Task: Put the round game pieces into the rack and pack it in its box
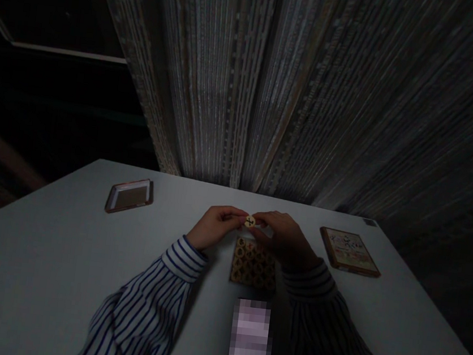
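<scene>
Between my two hands is a round, pale Chinese chess piece (250, 221) with a dark character on its face. My left hand (219, 225) pinches it from the left with thumb and fingers. From the other side my right hand (283, 235) closes its fingertips on the same piece. Just below them on the table lies a square box (232, 268) filled with rows of similar round pieces. The right hand and its wrist hide the upper right corner of that box.
On the white table (61, 249), an open shallow tray (132, 194) lies at the far left. A flat box with a printed cover (350, 251) lies at the right. A pixelated phone-shaped object (251, 341) is nearest me. String curtains (246, 87) hang behind the table.
</scene>
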The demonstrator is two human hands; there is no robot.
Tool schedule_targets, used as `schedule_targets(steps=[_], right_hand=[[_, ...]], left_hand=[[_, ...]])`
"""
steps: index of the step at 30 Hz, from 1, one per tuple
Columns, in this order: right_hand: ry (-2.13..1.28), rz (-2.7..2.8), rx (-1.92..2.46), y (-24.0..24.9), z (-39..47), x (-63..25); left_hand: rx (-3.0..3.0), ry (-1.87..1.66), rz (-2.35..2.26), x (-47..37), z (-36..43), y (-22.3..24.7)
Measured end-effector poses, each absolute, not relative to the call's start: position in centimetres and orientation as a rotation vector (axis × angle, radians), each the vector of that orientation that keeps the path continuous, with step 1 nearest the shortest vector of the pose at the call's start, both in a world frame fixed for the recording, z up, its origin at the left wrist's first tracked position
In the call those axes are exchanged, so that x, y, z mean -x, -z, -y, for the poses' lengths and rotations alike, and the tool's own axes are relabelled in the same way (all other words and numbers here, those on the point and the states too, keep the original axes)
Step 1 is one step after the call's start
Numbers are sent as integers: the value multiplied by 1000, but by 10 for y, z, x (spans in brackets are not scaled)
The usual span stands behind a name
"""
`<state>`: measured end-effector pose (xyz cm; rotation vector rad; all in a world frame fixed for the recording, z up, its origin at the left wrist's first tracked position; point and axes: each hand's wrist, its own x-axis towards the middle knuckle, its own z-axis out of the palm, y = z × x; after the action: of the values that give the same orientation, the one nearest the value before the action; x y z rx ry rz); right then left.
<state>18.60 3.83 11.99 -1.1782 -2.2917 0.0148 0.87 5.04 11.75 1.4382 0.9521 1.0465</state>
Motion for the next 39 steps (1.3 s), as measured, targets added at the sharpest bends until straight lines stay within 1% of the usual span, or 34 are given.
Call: schedule_targets(steps=[10,21,31,39], right_hand=[[49,2275,1233,-120,-38,-196],[-130,2388,1109,-127,-46,-193],[-27,2348,1208,-120,-48,-189],[-8,2362,1178,-119,-47,-186]], left_hand=[[-1403,-951,-874,-17,-61,-115],[-1347,-888,-860,-6,-69,-109],[-1399,-859,-885,-5,-73,-104],[-1392,-869,-874,-3,-72,-107]])
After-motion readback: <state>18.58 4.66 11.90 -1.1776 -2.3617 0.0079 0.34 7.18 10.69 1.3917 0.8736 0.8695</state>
